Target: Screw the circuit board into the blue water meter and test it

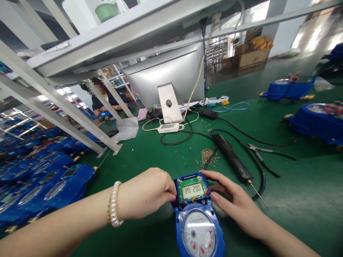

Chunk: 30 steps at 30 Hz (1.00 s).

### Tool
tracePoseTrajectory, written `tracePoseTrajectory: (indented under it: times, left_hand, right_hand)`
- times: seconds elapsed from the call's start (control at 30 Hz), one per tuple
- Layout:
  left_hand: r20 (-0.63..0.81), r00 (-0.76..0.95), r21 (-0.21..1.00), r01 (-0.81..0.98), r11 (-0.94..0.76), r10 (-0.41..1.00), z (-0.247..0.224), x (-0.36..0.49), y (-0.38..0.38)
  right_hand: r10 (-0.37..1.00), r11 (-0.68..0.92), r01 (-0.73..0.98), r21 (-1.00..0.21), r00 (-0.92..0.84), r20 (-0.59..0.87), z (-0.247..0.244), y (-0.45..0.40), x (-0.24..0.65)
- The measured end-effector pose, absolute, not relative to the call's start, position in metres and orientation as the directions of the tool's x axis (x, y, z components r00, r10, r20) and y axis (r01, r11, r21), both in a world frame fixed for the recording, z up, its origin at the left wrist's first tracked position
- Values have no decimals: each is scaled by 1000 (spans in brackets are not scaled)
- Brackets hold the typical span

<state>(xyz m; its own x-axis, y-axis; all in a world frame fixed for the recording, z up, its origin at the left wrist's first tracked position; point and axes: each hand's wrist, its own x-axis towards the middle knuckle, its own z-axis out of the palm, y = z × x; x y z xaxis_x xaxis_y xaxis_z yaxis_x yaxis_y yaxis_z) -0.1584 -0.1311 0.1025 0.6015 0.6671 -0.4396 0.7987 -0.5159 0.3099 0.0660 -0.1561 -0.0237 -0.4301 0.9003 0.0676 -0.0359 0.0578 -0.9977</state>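
Observation:
A blue water meter (179, 228) lies in front of me, its round dial facing up. At its far end an uncovered square housing shows a green circuit board with a small display (193, 191) reading "PN 200", and coloured wires below it. My left hand (146, 192), with a beaded bracelet at the wrist, has its fingers pinched together at the housing's left edge; what lies between them is hidden. Along the right edge, my right hand (235, 200) grips the housing, its index finger at the top corner and its thumb lower down.
A black electric screwdriver (232, 157) with a cable, pliers (264, 153) and a pile of small screws (207, 157) lie beyond the meter. A monitor (168, 75) stands behind. More blue meters (318, 121) flank both sides. Someone (107, 96) sits beyond the metal frame.

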Motion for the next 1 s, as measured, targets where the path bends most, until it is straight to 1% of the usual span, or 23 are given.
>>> tracePoseTrajectory:
  times: [0.07, 0.17, 0.23, 0.3, 0.4, 0.47, 0.53, 0.6, 0.67, 0.77, 0.87, 0.93, 1.0]
  left_hand:
    - [-480, 566, 331, 824, -459, 671, 102, -157, -127]
    - [-542, 457, 348, 886, -307, 705, 100, -155, -121]
    - [-559, 412, 365, 901, -232, 720, 98, -155, -117]
    - [-552, 411, 363, 902, -235, 725, 96, -156, -113]
    - [-540, 431, 294, 901, -319, 723, 93, -159, -104]
    - [-545, 454, 283, 891, -355, 705, 88, -162, -96]
    - [-604, 490, 371, 871, -322, 629, 80, -166, -89]
    - [-665, 528, 477, 845, -242, 529, 70, -170, -85]
    - [-690, 539, 527, 832, -175, 483, 62, -172, -86]
    - [-651, 535, 537, 826, -171, 537, 58, -172, -95]
    - [-595, 530, 530, 824, -201, 605, 63, -166, -104]
    - [-539, 533, 490, 828, -271, 652, 67, -159, -109]
    - [-492, 538, 435, 833, -343, 684, 69, -152, -112]
  right_hand:
    - [901, 62, -31, -998, -427, 69, -23, -156, 66]
    - [899, 60, -35, -998, -432, 70, -23, -157, 67]
    - [897, 61, -39, -997, -435, 72, -23, -158, 67]
    - [896, 67, -36, -997, -438, 76, -23, -158, 66]
    - [896, 98, -18, -995, -433, 96, -23, -156, 63]
    - [900, 131, 2, -991, -420, 118, -23, -154, 61]
    - [901, 140, 14, -990, -416, 122, -23, -153, 60]
    - [892, 115, 7, -993, -442, 100, -23, -155, 60]
    - [872, 70, -10, -997, -485, 66, -22, -161, 58]
    - [870, -13, -20, -1000, -494, -1, -20, -176, 52]
    - [905, -115, -27, -993, -415, -93, -20, -188, 43]
    - [917, -169, -64, -983, -375, -134, -22, -193, 39]
    - [913, -202, -136, -970, -384, -137, -27, -194, 38]
